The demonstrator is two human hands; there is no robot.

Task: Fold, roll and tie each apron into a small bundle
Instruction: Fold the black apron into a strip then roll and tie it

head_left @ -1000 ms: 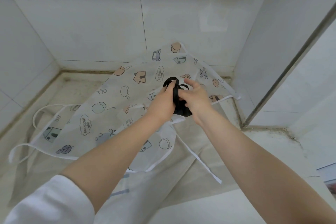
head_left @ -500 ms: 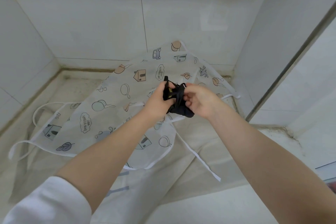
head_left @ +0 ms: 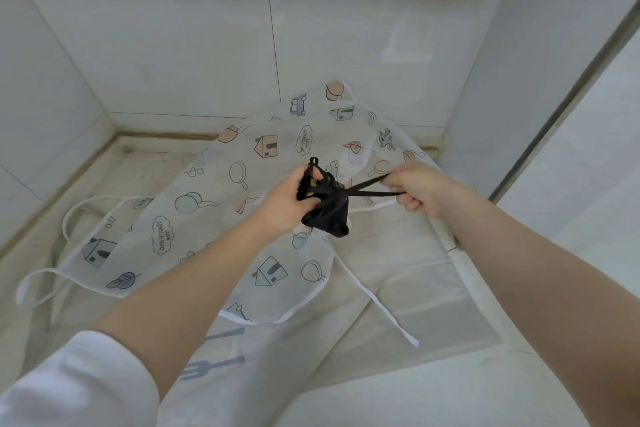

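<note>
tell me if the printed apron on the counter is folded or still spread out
Spread out: the printed apron lies flat and unrolled, its white ties loose.

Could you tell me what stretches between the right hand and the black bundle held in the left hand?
In the head view, two black straps run taut from the black bundle, gripped by the left hand, across to the right hand, which pinches their ends.

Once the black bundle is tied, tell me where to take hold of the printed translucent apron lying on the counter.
Grip the printed translucent apron at its white neck loop on the left, coming in with the left hand. The loop lies flat and apart from the panel, so fingers can probably hook it without bunching the thin sheet.
</note>
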